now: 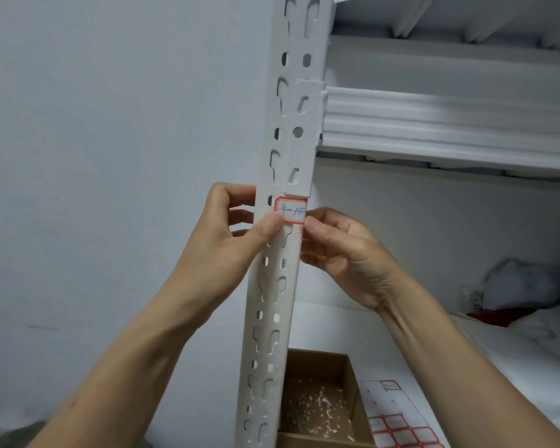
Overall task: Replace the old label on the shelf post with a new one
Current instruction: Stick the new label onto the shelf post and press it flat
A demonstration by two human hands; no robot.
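My left hand (227,227) grips the shelf post (272,318) from the left: the fingers curl round its far edge and the thumb presses flat on the lower left corner of the label (293,210). My right hand (346,253) comes in from the right, its thumb tip against the label's right end at the post's corner. Its other fingers are curled against the post's right edge just below.

The label is white with a red border and has "9-15" handwritten in blue. It sits on the post's front face, just under the bracket of a shelf beam (434,118) that runs off to the right.

Near the post's foot, to the right, an open cardboard box (317,399) holds paper scraps (317,412). A sheet of red-bordered labels (398,425) lies just beside it.
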